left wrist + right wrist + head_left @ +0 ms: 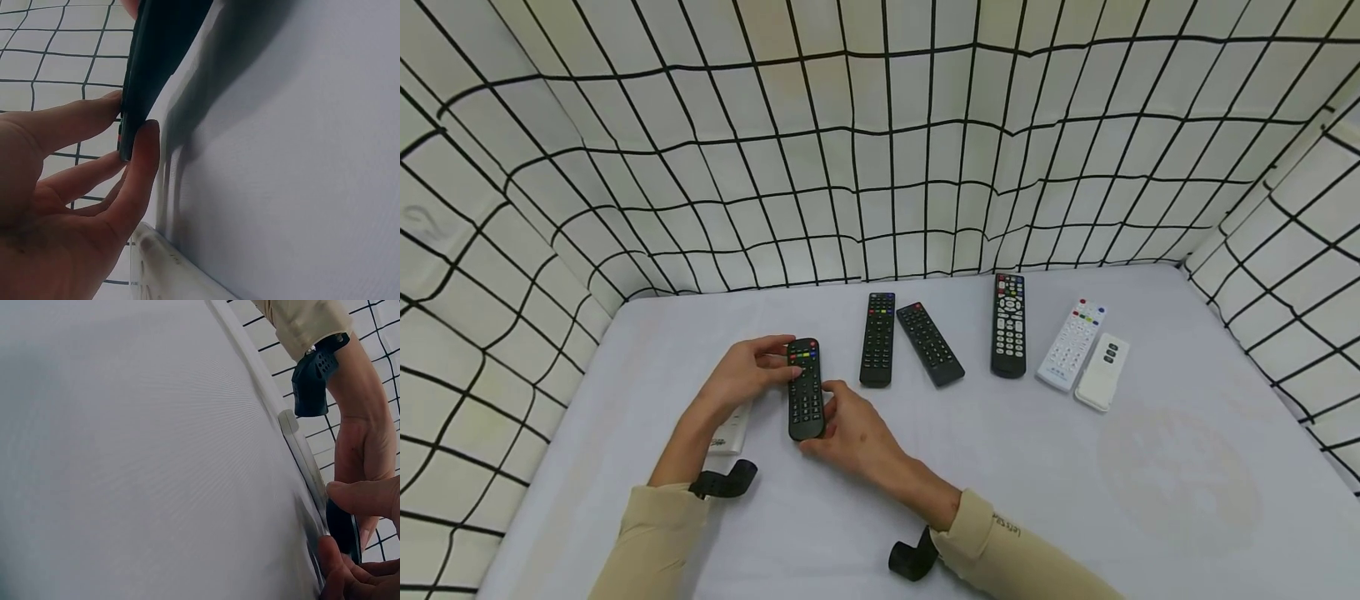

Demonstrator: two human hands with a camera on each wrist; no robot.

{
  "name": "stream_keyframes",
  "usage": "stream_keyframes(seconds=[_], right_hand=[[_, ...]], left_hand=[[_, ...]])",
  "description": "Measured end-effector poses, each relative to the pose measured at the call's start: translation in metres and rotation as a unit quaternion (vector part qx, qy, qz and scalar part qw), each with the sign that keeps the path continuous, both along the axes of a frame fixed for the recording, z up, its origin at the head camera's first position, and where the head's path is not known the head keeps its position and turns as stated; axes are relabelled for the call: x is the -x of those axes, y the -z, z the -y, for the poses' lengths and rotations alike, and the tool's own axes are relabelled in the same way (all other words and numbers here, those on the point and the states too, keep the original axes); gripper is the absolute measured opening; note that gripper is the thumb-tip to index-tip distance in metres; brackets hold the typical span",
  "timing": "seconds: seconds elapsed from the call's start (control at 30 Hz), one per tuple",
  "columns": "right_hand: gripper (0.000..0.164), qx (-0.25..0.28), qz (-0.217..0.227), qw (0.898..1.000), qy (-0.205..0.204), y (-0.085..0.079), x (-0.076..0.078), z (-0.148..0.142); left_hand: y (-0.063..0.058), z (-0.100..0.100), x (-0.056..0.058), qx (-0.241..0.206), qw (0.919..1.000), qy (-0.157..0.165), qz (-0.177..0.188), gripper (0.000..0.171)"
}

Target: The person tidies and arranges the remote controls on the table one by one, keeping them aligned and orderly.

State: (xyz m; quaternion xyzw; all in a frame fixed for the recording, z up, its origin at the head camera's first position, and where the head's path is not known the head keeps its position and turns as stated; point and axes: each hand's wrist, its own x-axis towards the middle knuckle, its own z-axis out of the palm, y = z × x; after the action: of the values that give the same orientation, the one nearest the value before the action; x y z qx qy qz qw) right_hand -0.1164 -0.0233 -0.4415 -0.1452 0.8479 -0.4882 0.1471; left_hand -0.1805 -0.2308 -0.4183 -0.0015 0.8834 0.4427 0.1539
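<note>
A black remote control (806, 398) with coloured buttons near its top is held between both hands, buttons facing up. My left hand (741, 375) pinches its upper end, thumb on the button face and fingers at the far edge and underneath. My right hand (857, 429) grips the lower end, thumb at the bottom edge and fingers along the right side. The left wrist view shows the remote (159, 56) raised off the white surface, its shadow apart from it. Partly hidden under my left forearm lies a white remote control (730, 435).
Right of my hands lie two black remotes (877, 340) (930, 344), a black remote with pale buttons (1009, 327), a white remote with coloured buttons (1072, 344) and a small white remote (1102, 372). Black-lined netting (910, 150) surrounds the white tabletop (1000, 467).
</note>
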Motion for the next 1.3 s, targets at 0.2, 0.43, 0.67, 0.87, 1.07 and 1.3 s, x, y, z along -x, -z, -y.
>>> stream_keyframes(seconds=[0.2,0.43,0.67,0.87,1.07,1.3], right_hand=[[0.085,-0.025,-0.003,1.000,0.007,0.000,-0.005,0.004],[0.088,-0.049,-0.025,0.998,0.012,0.001,-0.011,0.010],[0.086,-0.055,-0.037,0.998,0.007,-0.001,-0.013,0.016],[0.088,-0.056,-0.025,0.998,0.004,-0.001,-0.014,0.020],[0.094,-0.052,-0.014,0.999,-0.004,-0.001,-0.014,0.021],[0.094,-0.067,-0.016,0.998,-0.013,-0.002,-0.013,0.022]], left_hand=[[0.001,0.002,-0.001,0.026,0.9996,0.006,0.004,0.066],[0.001,0.003,-0.003,0.034,0.9992,0.017,0.013,0.066],[-0.002,0.004,-0.004,0.040,0.9989,0.025,0.008,0.064],[-0.004,0.006,-0.004,0.043,0.9986,0.029,0.007,0.065],[-0.005,0.007,-0.005,0.040,0.9986,0.033,0.003,0.066],[-0.004,0.006,-0.007,0.045,0.9984,0.035,0.001,0.065]])
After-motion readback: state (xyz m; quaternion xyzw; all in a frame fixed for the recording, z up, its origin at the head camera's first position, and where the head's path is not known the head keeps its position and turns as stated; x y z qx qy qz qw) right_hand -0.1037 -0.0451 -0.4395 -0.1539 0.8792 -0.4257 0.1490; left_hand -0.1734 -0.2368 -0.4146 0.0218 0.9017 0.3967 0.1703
